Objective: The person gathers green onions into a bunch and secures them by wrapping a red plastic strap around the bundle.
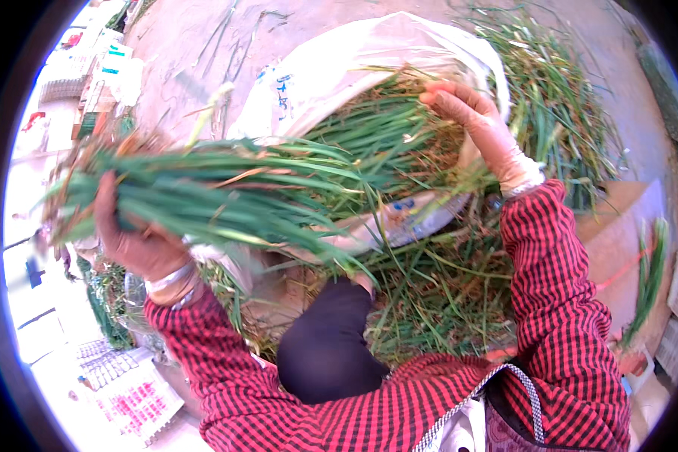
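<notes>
Green chive bundle (203, 192): light, limp; your left hand (139, 241) clamps its middle. Right hand (478, 124), fingers half-curled, empty, touches chives in the white sack (339, 64).

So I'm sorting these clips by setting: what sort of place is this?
Probably an outdoor market or farm sorting spot: bare dirt ground, a white sack stuffed with greens, and a bunch of green stalks in the left hand.
</notes>
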### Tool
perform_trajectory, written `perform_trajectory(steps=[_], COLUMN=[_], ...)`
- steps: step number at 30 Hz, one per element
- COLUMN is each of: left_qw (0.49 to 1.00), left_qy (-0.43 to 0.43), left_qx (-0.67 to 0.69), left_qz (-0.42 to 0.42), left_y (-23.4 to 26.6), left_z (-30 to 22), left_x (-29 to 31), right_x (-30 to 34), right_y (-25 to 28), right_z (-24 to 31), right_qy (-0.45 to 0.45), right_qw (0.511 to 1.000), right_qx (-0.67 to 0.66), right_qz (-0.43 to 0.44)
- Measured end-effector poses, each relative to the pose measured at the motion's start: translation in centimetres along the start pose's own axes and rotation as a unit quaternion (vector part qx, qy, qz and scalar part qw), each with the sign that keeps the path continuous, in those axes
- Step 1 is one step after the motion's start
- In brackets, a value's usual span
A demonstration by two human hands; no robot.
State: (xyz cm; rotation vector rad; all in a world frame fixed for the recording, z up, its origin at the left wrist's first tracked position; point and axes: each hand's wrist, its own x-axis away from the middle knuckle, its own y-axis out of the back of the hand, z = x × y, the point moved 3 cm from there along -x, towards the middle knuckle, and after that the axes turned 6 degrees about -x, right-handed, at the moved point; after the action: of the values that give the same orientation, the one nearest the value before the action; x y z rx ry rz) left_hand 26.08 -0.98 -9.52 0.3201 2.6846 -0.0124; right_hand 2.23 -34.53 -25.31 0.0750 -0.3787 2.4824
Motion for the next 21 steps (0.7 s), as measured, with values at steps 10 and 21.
perform_trajectory(steps=[10,21], left_qw=[0.871,0.699], left_qy=[0.218,0.42], left_qx=[0.405,0.567], left_qz=[0.171,0.122], left_y=[-13.0,-14.8], left_z=[-11.4,-11.4], left_x=[12.3,30.7], right_x=[20.4,35.0], right_y=[-8.6,-5.4], right_z=[17.4,8.8], right_qy=[0.183,-0.032], right_qw=[0.965,0.967], right_qx=[0.18,0.25], right_qz=[0.049,0.035])
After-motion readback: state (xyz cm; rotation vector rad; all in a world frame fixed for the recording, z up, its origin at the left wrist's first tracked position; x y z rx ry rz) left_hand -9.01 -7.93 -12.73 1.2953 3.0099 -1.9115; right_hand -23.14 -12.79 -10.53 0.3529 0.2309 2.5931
